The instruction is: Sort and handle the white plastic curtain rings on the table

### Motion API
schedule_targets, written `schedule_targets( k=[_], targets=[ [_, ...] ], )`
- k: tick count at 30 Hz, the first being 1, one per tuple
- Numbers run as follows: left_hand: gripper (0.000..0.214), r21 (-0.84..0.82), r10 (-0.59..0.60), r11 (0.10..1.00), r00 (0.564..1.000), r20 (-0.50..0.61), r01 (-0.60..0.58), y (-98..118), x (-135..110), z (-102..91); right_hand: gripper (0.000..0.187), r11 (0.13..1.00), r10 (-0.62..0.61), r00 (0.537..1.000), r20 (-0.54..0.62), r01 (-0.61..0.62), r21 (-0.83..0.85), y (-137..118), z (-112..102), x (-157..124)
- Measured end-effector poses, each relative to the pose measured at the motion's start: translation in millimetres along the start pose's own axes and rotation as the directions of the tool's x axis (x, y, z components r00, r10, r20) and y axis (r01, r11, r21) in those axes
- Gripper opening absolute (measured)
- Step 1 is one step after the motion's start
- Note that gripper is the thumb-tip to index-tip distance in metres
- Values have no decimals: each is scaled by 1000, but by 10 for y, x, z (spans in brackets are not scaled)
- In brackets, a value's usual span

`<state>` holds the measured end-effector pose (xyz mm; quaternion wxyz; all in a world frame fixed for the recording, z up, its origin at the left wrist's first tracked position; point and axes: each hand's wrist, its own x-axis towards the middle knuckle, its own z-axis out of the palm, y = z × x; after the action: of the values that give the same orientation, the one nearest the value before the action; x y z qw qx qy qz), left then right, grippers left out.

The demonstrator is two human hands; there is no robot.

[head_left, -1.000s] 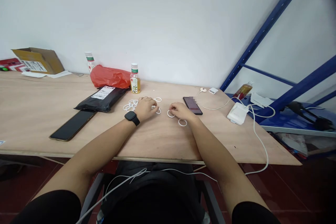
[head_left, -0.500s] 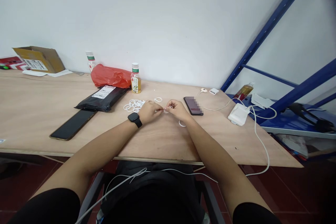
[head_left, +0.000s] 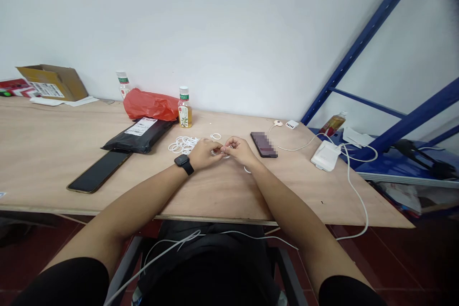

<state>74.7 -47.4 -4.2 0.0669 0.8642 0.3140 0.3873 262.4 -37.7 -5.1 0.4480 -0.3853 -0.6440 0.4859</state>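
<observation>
Close together over the table, my left hand (head_left: 205, 154) and my right hand (head_left: 243, 151) meet at the fingertips. Both are closed in a pinch on a thin white ring, of which only small bits show around the fingers. A tangled pile of white rings (head_left: 182, 145) lies just left of my left hand. One loose white ring (head_left: 215, 136) rests beyond my hands, and another (head_left: 247, 169) is partly covered by my right wrist.
On the wooden table (head_left: 215, 196) a phone (head_left: 264, 144) lies right of my hands. To the left are a black parcel (head_left: 139, 136), a red bag (head_left: 150, 104), a drink bottle (head_left: 184, 110) and a second phone (head_left: 98, 172). A white charger (head_left: 325, 155) with cables sits right.
My fingertips have shifted slightly, with the two hands drawn a little closer together. My right wrist now covers more of the loose ring beneath it.
</observation>
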Motion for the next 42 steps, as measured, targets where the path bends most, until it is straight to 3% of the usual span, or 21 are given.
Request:
schedule_targets(
  k=[8,14,19,26,33,42],
  targets=[
    [21,-26,-138,990,988,-71,137,-132,-14,5,40,996,-16,996,84,8,92,7,-101,64],
    [19,-7,-174,985,983,-58,174,-126,-15,5,36,997,-46,998,45,43,57,48,-80,56],
    [20,23,-93,995,996,-3,93,-94,-1,-5,31,998,-55,998,1,55,-33,34,-47,29],
    [19,20,-27,999,995,-94,29,-86,13,-19,31,996,-77,996,-55,74,-44,55,-37,30],
    [25,-104,-41,994,991,-129,28,-116,15,5,32,996,-80,997,24,79,28,50,-67,33],
    [25,-130,-14,992,992,-122,-2,-118,24,-4,28,996,-77,996,41,75,54,95,-79,59]
  ],
)
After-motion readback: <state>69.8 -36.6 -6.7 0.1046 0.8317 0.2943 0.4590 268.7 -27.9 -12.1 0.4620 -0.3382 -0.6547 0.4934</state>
